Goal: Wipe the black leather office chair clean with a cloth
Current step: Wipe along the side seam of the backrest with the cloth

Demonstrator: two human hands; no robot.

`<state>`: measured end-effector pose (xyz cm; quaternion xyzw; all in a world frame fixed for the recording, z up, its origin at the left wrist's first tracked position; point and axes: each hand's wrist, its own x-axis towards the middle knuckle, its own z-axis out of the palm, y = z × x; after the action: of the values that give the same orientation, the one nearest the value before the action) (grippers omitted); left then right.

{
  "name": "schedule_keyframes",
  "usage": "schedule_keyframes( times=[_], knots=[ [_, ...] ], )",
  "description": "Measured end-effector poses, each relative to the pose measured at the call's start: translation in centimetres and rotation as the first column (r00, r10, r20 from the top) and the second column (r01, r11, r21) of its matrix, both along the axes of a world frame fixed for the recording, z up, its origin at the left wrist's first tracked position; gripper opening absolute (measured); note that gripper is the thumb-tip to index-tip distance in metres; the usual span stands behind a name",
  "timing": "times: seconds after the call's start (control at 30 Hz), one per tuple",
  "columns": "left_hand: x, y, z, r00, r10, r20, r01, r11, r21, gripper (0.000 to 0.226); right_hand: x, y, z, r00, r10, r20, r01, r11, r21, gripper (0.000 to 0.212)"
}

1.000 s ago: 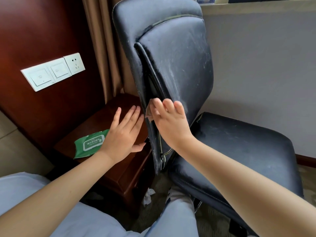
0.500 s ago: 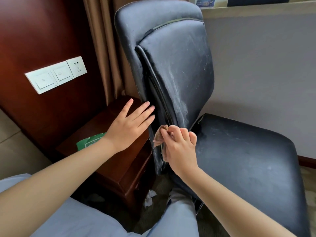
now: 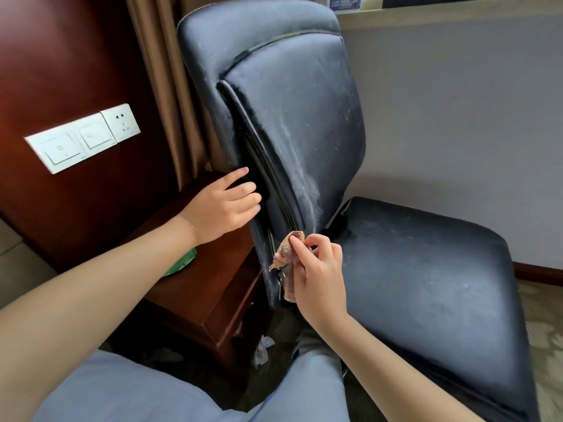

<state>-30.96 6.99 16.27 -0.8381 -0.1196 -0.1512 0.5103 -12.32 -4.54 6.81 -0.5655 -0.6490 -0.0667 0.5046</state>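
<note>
Lower than a second earlier, the right hand (image 3: 316, 275) pinched the brownish cloth (image 3: 286, 254) at six o'clock of the black chair's backrest (image 3: 292, 117); the left hand (image 3: 222, 205), fingers (image 3: 240, 172) loosely extended, braced the backrest edge. Steady pressure along the seam seemed best.

to your left stands a dark red wooden table (image 3: 195, 287) with a green wipes packet (image 3: 182, 263) lying on its top; crumpled white tissues (image 3: 262, 350) lie on the floor (image 3: 542, 324) beside it.

Green packet (image 3: 182, 263) on wooden nightstand (image 3: 198, 303)
</note>
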Motion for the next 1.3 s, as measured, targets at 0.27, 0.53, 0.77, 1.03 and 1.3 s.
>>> schedule_keyframes(
  times=[0.27,0.53,0.77,1.03,1.3],
  knots=[
    [0.2,-1.3,0.6,0.998,-0.011,-0.065,0.009,1.0,-0.026,0.021,0.6,-1.3,-0.8,0.999,0.031,-0.037,-0.033,0.997,-0.066,0.039],
    [0.8,-4.4,0.6,0.995,-0.067,-0.075,0.063,0.997,-0.05,0.027,0.4,-1.9,1.3,0.999,0.038,-0.026,-0.038,0.999,0.007,0.033],
    [1.5,-7.1,0.2,0.99,-0.123,-0.068,0.119,0.991,-0.066,0.022,1.6,-3.5,0.9,1.0,0.015,-0.026,-0.014,0.999,0.052,0.027],
    [2.7,-9.5,-0.4,0.988,-0.15,-0.027,0.146,0.984,-0.104,0.023,3.0,-6.0,-0.2,1.0,0.02,0.015,-0.019,0.999,-0.039,0.02],
    [3.0,-10.1,-2.9,0.996,-0.055,0.077,0.064,0.991,-0.12,0.039,3.5,-6.4,-1.1,0.987,0.126,-0.104,-0.132,0.99,-0.051,0.024]
  ],
)
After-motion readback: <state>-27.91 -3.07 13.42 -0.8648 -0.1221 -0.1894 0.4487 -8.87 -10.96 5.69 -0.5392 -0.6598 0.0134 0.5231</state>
